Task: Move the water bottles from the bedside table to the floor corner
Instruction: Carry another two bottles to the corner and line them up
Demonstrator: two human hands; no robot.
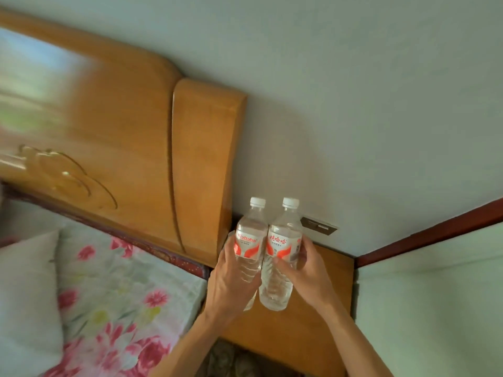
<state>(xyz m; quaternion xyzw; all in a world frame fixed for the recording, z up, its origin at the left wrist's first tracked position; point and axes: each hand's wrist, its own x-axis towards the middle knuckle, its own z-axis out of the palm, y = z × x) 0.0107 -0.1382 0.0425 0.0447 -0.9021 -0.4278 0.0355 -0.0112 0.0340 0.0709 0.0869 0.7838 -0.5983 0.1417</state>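
The left hand [231, 278] has its fingers and thumb curled round the lower half of the left bottle [251, 240], a clear plastic water bottle with a white cap and a red-and-white label that rises above its knuckles. The right hand [306, 273] grips the right bottle [284, 242], of the same kind, at label height. The two bottles touch side by side between the hands. Under both hands lies the orange wooden bedside table [330, 270]; I cannot tell whether the bottle bases touch it. Beyond the left hand stands the orange wooden headboard [136, 126].
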